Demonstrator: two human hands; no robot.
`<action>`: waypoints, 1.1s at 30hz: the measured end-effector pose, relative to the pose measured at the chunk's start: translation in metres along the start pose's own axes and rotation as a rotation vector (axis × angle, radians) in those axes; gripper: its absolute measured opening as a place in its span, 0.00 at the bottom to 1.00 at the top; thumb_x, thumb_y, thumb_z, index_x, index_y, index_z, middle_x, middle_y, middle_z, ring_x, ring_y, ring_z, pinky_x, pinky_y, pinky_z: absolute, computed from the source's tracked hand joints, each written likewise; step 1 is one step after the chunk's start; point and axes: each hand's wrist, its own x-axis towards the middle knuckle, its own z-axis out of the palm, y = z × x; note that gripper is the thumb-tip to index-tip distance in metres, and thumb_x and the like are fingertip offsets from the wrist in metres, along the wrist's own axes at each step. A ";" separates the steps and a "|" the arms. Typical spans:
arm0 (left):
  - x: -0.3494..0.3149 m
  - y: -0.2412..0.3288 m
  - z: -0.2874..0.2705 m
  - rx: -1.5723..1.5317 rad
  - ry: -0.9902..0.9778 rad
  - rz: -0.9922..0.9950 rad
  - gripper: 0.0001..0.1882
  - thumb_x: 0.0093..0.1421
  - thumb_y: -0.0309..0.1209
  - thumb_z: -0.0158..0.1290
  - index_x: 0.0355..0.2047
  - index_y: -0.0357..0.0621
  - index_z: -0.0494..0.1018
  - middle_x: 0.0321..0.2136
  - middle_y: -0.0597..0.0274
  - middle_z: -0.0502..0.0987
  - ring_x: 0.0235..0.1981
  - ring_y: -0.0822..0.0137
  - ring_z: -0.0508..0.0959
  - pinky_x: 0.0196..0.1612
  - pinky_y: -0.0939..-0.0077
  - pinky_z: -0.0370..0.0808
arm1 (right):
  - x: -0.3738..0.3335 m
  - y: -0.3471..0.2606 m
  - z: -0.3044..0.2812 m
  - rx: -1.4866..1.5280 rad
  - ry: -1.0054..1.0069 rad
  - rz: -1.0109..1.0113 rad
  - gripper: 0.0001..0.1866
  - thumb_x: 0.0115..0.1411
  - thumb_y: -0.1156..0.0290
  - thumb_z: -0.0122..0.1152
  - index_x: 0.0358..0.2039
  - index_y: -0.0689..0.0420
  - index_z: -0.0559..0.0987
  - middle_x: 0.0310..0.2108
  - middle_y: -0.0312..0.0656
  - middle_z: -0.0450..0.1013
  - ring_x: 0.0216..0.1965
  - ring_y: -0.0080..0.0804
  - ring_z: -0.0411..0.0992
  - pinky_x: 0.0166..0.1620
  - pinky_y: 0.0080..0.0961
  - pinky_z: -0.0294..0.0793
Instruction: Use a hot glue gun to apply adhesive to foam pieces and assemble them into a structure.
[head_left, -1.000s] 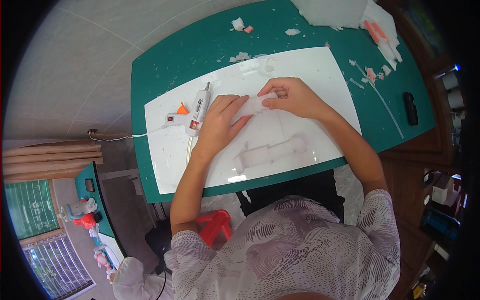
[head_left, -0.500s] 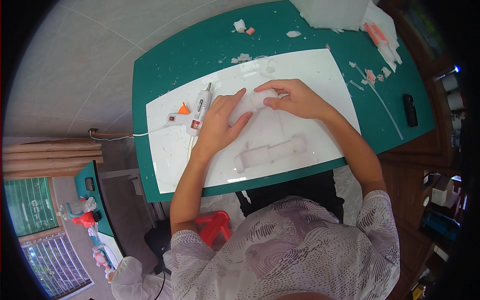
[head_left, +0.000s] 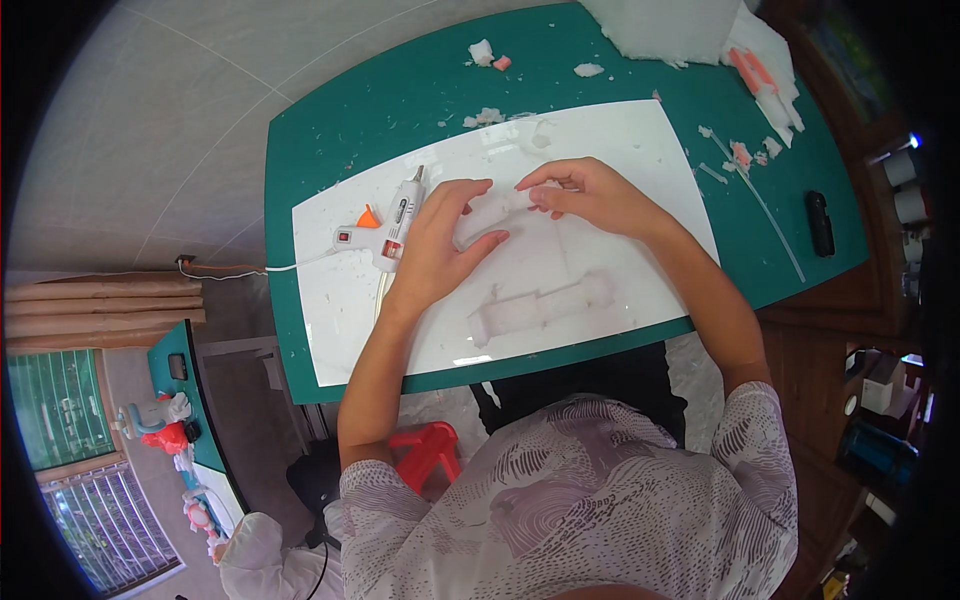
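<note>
White-on-white: pinching the right end of a pale, elongated, soft-looking piece [head_left: 484, 214] between thumb and fingers of the bare right hand [head_left: 588, 198], over a glossy white sheet [head_left: 640, 150]. Spreading thumb and fingers of the bare left hand [head_left: 436, 236] wide around the piece's left end, not clearly showing contact there. Working just right of a white pistol-shaped glue gun [head_left: 402, 214], lying on the same sheet.
</note>
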 end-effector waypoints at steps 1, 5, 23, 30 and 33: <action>0.000 0.001 -0.001 -0.031 -0.039 -0.080 0.26 0.50 0.30 0.64 0.49 0.40 0.71 0.46 0.57 0.75 0.45 0.64 0.74 0.45 0.72 0.72 | 0.000 0.001 0.000 0.019 0.002 0.030 0.17 0.62 0.61 0.59 0.46 0.59 0.78 0.37 0.40 0.76 0.33 0.25 0.70 0.39 0.21 0.73; -0.003 -0.005 0.003 -0.038 0.018 -0.059 0.25 0.50 0.31 0.64 0.48 0.40 0.71 0.40 0.56 0.76 0.43 0.62 0.77 0.44 0.73 0.73 | 0.000 -0.002 0.003 0.006 0.041 0.078 0.20 0.63 0.56 0.56 0.44 0.62 0.78 0.31 0.38 0.74 0.31 0.24 0.70 0.37 0.21 0.72; -0.001 -0.012 0.000 -0.314 -0.008 -0.182 0.18 0.52 0.24 0.61 0.43 0.37 0.72 0.40 0.60 0.75 0.42 0.70 0.75 0.48 0.77 0.69 | -0.001 0.001 0.002 -0.100 0.058 -0.028 0.15 0.56 0.62 0.65 0.39 0.58 0.77 0.22 0.30 0.61 0.26 0.18 0.59 0.30 0.18 0.62; -0.001 -0.012 -0.002 -0.305 -0.020 -0.188 0.17 0.53 0.25 0.61 0.43 0.37 0.72 0.40 0.60 0.76 0.42 0.70 0.75 0.48 0.77 0.69 | 0.000 -0.002 0.003 -0.113 0.062 -0.018 0.14 0.56 0.63 0.65 0.39 0.59 0.78 0.21 0.29 0.60 0.26 0.18 0.59 0.30 0.18 0.61; -0.001 -0.011 -0.002 -0.300 -0.033 -0.206 0.17 0.53 0.25 0.61 0.43 0.37 0.73 0.40 0.60 0.76 0.43 0.70 0.75 0.48 0.77 0.69 | -0.001 -0.004 0.005 -0.109 0.057 -0.020 0.15 0.56 0.63 0.65 0.39 0.59 0.77 0.21 0.30 0.60 0.26 0.18 0.60 0.30 0.18 0.61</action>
